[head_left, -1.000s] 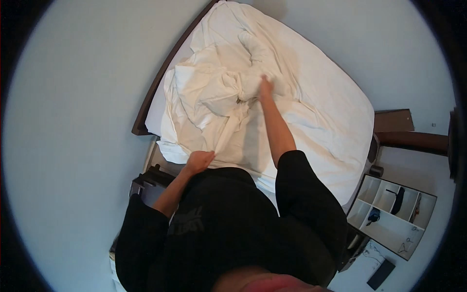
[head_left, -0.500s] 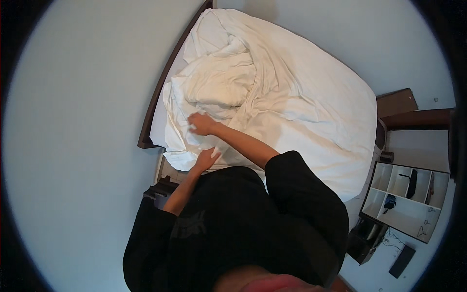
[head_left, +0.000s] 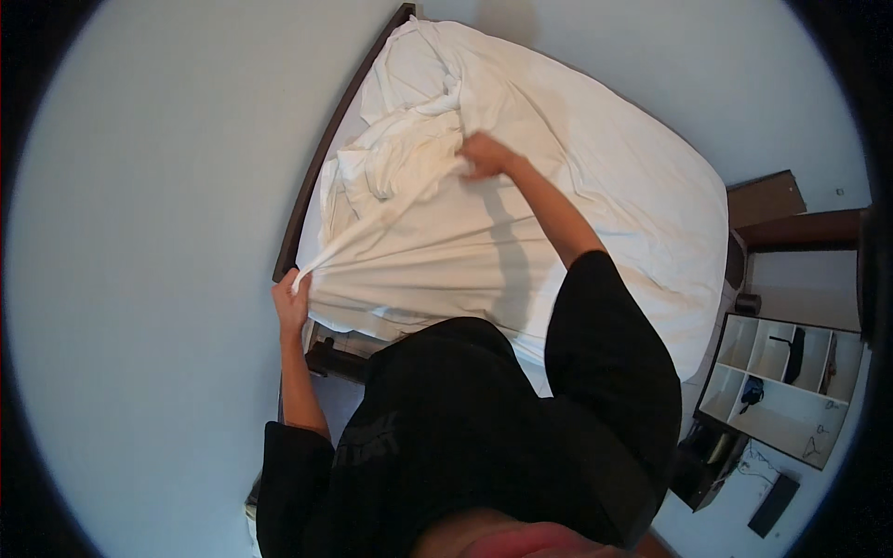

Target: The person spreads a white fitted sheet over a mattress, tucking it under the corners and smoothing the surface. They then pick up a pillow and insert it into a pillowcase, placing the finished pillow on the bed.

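Observation:
A large white bed sheet (head_left: 419,279) is spread over the bed, with fine folds fanning out toward its head end. My left hand (head_left: 291,299) is closed on the sheet's edge at the near corner, beside the dark headboard (head_left: 321,153). From there the edge runs as a taut, twisted band across the bed to my right hand (head_left: 486,155). That hand is smeared by motion, but its fingers appear closed on the sheet. Beyond the band, a crumpled heap of white cloth (head_left: 381,163) lies near the headboard.
The pale wall (head_left: 149,260) rises close behind the headboard. A dark wooden piece (head_left: 339,363) stands by the near bed corner. Past the bed's foot are a brown panel (head_left: 767,198), a white open shelf unit (head_left: 735,386) holding a few items, and a black box (head_left: 702,465).
My left hand has moved left to the headboard corner, my right hand up and right across the bed. The sheet edge is now stretched between them, and the heap is partly covered.

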Motion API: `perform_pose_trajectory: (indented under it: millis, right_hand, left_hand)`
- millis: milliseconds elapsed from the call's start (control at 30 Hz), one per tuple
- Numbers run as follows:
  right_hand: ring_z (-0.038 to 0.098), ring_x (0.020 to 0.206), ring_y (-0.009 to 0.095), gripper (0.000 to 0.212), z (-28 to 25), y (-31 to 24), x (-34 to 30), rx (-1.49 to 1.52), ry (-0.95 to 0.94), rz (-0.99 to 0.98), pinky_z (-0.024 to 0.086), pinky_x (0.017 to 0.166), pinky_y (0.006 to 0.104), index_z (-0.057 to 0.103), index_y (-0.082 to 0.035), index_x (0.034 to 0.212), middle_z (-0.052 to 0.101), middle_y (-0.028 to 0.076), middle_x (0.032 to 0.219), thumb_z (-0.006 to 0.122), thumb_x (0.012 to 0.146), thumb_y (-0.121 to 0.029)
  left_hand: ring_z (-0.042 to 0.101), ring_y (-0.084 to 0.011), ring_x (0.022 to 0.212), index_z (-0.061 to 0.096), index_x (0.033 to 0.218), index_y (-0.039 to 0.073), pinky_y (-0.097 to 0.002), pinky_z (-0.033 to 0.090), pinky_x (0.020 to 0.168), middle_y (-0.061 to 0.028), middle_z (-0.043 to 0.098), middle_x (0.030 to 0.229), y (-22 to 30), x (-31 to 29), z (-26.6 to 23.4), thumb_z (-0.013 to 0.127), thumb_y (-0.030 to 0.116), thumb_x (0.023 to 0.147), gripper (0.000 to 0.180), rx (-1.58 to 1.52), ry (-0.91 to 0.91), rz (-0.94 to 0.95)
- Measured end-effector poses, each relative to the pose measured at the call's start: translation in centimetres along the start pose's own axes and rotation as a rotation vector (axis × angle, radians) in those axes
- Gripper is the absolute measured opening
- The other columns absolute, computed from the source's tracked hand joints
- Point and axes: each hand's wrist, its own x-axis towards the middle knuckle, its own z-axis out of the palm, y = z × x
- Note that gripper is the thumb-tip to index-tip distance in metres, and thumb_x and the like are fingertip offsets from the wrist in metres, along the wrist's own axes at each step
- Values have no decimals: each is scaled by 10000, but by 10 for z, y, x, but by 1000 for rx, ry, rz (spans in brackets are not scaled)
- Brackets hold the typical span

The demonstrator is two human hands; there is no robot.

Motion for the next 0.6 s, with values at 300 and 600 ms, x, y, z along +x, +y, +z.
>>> perform_pose_trajectory:
  millis: [300, 600]
  right_hand:
    - [666, 863, 373, 173, -51, -76, 267, 104, 592, -44, 513, 744, 503, 697, -108, 898, 686, 165, 852, 711, 750, -196]
    - [469, 1402, 316, 852, 94, -143, 227, -80, -438, -4, 306, 1078, 783, 536, -144, 1464, 554, 79, 1488, 845, 724, -430]
  left_hand:
    - [511, -118, 692, 633, 824, -27, -338, 454, 629, -61, 596, 680, -68, -46, -19, 710, 169, 954, 247, 132, 355, -128]
    - [496, -173, 680, 564, 792, -4, -377, 461, 659, -73, 570, 711, -201, -123, -31, 721, 198, 865, 266, 9, 684, -605]
